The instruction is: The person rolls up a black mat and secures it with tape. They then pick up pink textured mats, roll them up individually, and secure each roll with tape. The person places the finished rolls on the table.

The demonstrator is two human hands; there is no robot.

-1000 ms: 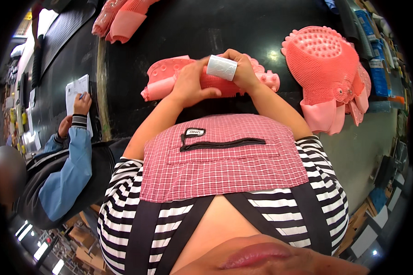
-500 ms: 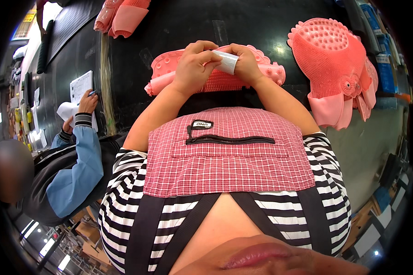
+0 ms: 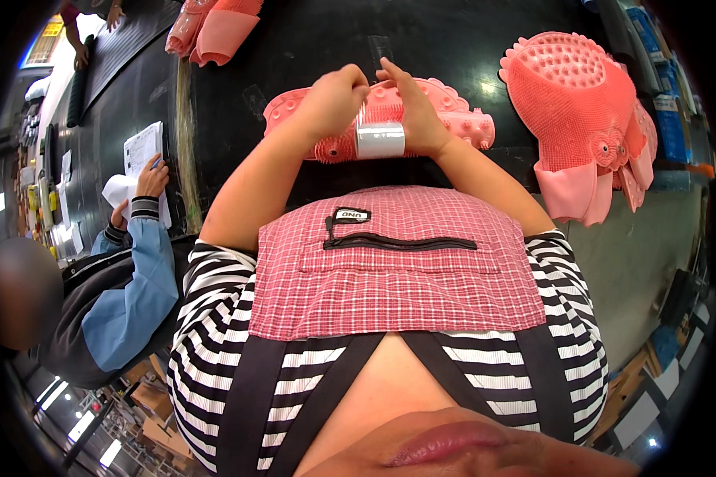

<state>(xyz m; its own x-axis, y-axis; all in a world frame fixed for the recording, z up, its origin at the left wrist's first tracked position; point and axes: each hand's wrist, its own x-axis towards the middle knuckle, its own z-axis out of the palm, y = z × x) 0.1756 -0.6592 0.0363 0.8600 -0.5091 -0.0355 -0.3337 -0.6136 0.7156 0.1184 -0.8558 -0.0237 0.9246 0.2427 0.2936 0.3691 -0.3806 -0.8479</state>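
Change: the roll of clear tape has come down from the top of the pink mat toward the person's chest, and both hands have drawn in closer to the body.
Left hand: the left hand is curled into a loose fist, fingertips pinched together on something small just above the roll; what it pinches is too small to tell.
Right hand: the right hand is cupped round the right side of the roll, fingers stretched upward, thumb side against the tape.
Tape: the roll sits between the two hands, touching the right one, just below the left one, standing on edge over the near rim of the mat.
Mat: a pink bristled rubber mat lies flat on the black desk under both hands.
Nearby: a stack of like pink mats lies well apart to the right; more pink pieces lie at the far left.
Other person: a co-worker in a blue sleeve holds papers on the left.
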